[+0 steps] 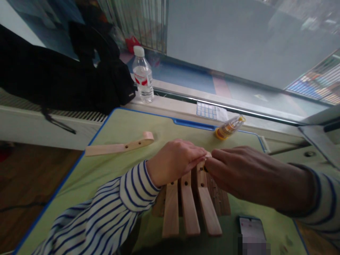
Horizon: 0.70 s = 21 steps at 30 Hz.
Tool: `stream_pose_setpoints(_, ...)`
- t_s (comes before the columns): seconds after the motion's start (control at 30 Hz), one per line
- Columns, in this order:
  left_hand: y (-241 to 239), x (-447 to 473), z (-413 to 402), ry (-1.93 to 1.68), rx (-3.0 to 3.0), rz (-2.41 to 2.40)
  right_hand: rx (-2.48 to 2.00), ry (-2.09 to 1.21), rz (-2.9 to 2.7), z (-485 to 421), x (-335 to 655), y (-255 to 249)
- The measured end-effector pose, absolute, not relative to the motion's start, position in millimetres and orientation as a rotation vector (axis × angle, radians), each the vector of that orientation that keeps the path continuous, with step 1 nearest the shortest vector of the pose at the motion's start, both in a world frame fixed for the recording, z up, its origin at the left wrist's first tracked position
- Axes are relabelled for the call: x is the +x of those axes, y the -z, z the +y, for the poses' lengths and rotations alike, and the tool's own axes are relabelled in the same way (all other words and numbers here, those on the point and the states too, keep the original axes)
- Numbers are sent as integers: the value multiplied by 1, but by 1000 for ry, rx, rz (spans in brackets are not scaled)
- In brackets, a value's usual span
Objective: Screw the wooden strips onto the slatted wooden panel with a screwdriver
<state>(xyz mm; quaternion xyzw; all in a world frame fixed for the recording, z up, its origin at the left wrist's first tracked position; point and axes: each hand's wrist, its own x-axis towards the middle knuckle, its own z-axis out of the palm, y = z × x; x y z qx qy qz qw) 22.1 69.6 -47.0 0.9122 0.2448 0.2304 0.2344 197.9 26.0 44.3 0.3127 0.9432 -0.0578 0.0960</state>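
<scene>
Three pale wooden strips with dark round holes lie side by side on a brown board: a left strip [170,212], a middle strip [190,212] and a right strip [209,212]. My left hand [176,159] lies across their far ends, its fingers together and its fingertips at the top of the right strip. My right hand [239,173] is closed in a pinch at that same end, its fingertips hidden. Beneath the strips shows the brown board [224,203], its upper part covered by my hands. A separate wooden strip [111,149] with a curled end lies at the left.
The table [77,191] is pale green with a blue edge. A phone [252,226] lies near its front right. A yellow-capped bottle [230,127] lies tilted at the far edge. Beyond stand a water bottle [143,78] on the sill and a black bag [106,78].
</scene>
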Motion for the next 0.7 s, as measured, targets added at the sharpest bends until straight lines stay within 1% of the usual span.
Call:
stream_pose_setpoints(0.13,48,23,70,-615,2515,695,1114,269,2786,25,202,-37)
stream_pose_setpoints(0.23,47,24,70,-619,2520,697,1223,276,2796,22,204,-32)
stream_pose_setpoints(0.43,45,23,69,-603,2523,670,1525,12,2742,11,199,-21)
stream_pose_setpoints(0.5,45,23,69,-602,2532,675,1511,-24,2746,8,198,-20)
stream_pose_setpoints(0.7,47,22,69,-614,2500,692,1465,20,2720,6,201,-28)
